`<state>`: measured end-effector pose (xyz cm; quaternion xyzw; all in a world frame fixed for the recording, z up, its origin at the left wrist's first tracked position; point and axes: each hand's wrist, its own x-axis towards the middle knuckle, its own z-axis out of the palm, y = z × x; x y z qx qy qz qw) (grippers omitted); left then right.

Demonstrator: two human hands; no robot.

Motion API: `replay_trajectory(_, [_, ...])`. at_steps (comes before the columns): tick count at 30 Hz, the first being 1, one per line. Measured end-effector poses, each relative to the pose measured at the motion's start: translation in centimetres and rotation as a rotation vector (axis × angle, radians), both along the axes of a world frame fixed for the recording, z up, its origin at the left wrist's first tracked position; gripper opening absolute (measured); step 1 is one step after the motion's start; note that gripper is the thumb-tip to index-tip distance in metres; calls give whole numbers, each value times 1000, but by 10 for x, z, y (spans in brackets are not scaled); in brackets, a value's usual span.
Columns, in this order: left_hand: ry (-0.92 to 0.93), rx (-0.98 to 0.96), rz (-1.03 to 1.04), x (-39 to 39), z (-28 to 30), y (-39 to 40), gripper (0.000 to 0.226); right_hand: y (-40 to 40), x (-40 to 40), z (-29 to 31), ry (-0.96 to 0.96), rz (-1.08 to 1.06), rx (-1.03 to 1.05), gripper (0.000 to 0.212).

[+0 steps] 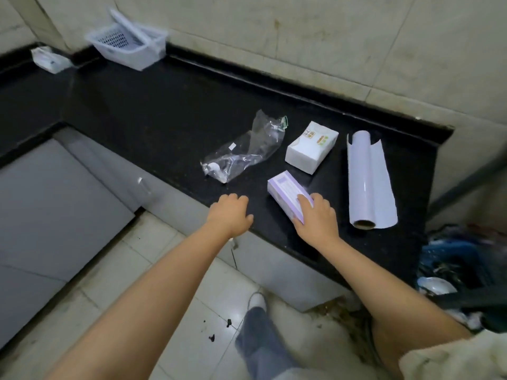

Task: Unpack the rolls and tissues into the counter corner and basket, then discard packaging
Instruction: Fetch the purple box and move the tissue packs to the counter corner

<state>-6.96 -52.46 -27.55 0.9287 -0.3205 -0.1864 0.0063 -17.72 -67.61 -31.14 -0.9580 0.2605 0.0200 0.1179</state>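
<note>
Right hand [318, 215]: grip closing over near end of purple pack [288, 194], fingers on top, thumb side hidden; pack flat on tabletop [137, 111]. Left hand [230, 212]: loosely curled, empty, at tabletop edge. White pack [311, 146] and roll [367, 176] just beyond; wrapper [244, 152] left; basket [129, 45] in far corner. Risk: end-only hold, so pack may tip or slip in the carry.

Open black surface [142, 111] stretching clear toward the far basket [129, 46], crowded nearer by crumpled wrapper [244, 152], white tissue pack [311, 146], purple box [288, 196] and roll [367, 182] at right
</note>
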Motion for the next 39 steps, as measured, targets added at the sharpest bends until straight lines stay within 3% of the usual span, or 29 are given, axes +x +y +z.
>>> replay_trajectory(8, [-77,-174,-129,81,10,-55,44,-25,4,-9,123,3,126,62])
replay_trajectory(13, [-164,-234,-167,120,18,-94,40,-66,54,18,-12,-96,241,51])
replay_trajectory(17, [-139,-137,-194,142,13,-115,42,-90,121,27,-77,-180,76,54])
replay_trajectory(19, [-124,-105,-192,154,10,-122,42,-100,154,25,-59,-311,75,65])
replay_trajectory(23, [-133,-42,-202,177,4,-127,45,-117,195,14,-5,-732,352,95])
replay_trajectory(26, [-112,-40,-195,194,-1,-126,47,-119,206,6,-15,-949,481,102])
replay_trajectory(31, [-116,-124,-195,206,-13,-114,52,-128,204,1,-110,-988,468,92])
replay_trajectory(35, [-71,-190,-174,215,-26,-98,53,-138,184,3,-301,-1004,629,85])
replay_trajectory(39, [-23,-234,-34,233,-29,-74,54,-133,199,26,-474,-852,715,81])
